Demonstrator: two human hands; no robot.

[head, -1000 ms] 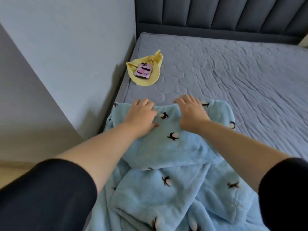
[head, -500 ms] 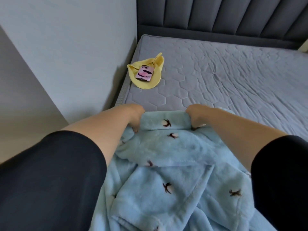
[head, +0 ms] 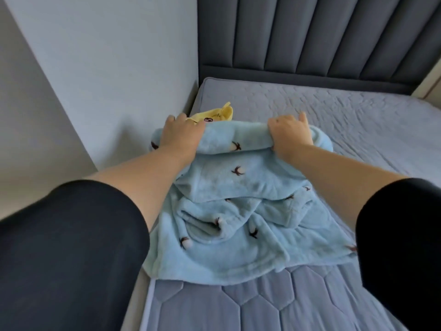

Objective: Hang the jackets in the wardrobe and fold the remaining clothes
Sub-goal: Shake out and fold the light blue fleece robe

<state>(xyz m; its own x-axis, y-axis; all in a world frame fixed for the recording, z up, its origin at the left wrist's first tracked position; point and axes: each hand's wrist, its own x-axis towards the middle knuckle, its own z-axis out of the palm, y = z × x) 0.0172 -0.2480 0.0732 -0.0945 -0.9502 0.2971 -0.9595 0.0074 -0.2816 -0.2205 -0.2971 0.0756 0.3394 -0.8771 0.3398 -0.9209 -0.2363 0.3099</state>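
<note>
A light blue fleece garment (head: 238, 211) with small dark prints lies bunched on the grey quilted mattress (head: 358, 120). Its far edge is rolled into a thick fold and lifted off the bed. My left hand (head: 177, 133) grips the left end of that fold. My right hand (head: 290, 133) grips the right end, fingers curled over the top. The near hem of the garment spreads flat toward me.
A yellow cloth (head: 214, 114) with a pink phone on it sits just behind the lifted fold, mostly hidden. A pale wall (head: 107, 68) runs along the bed's left side. The dark padded headboard (head: 322, 37) stands at the far end.
Both hands went from pressing flat on the garment to gripping its far edge, then raised it and carried it forward toward the yellow cloth.
</note>
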